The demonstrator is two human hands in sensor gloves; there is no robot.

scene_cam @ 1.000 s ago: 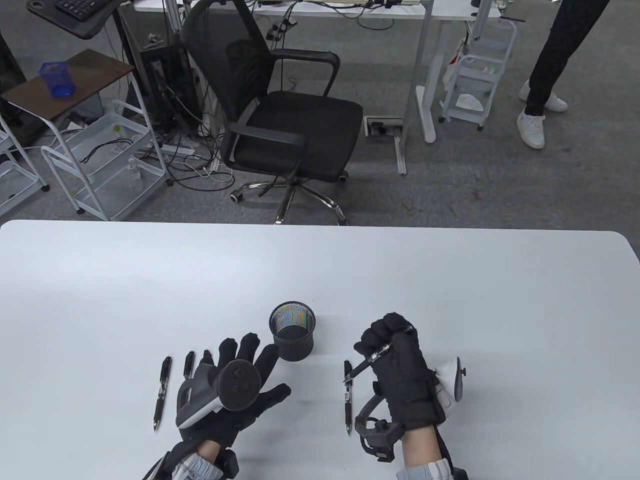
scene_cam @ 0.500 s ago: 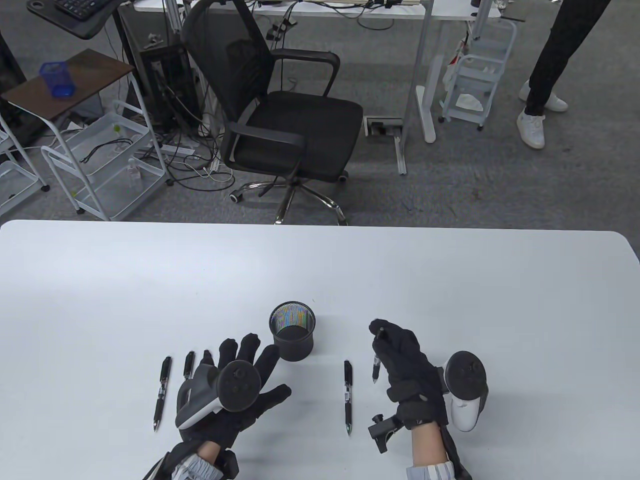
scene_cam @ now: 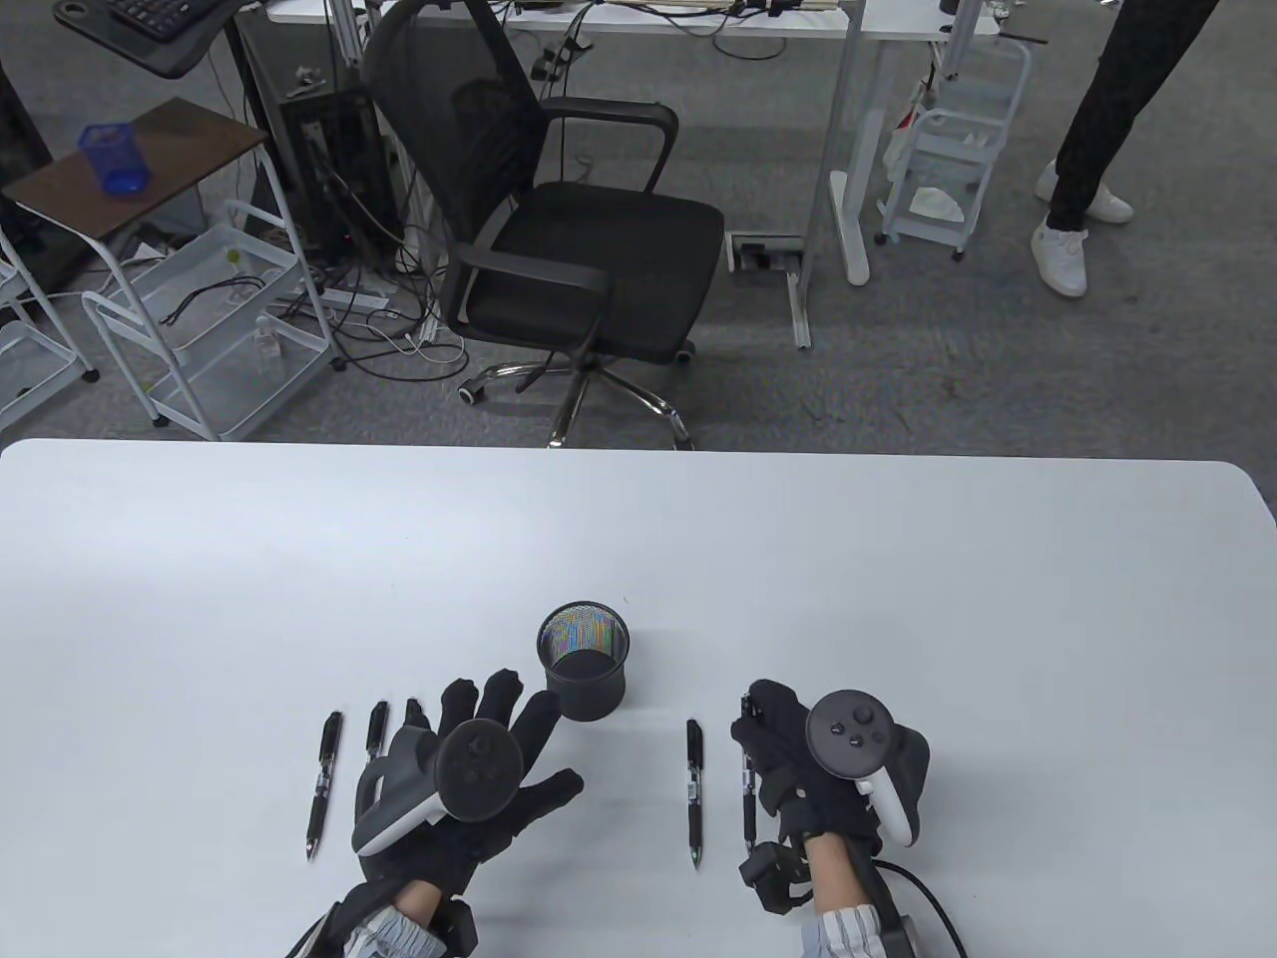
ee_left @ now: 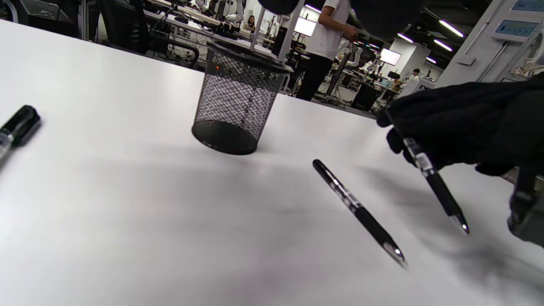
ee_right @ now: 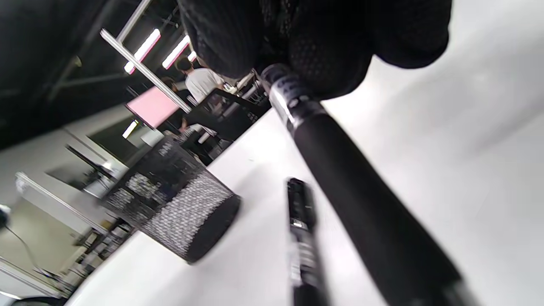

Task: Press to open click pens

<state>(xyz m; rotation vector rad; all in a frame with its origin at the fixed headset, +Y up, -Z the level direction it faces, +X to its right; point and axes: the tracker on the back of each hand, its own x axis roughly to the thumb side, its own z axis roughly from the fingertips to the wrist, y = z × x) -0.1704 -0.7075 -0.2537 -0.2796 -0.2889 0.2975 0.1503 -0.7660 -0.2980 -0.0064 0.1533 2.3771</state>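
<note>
Black pen juts tip-down from right hand's grip — above table.

Clearly an open-plan office or robotics lab: grey carpet, a black mesh office chair, white height-adjustable desks trailing cables, wheeled white wire carts, and, beyond the white surface, ceiling strip lights, monitors and standing staff.
</note>
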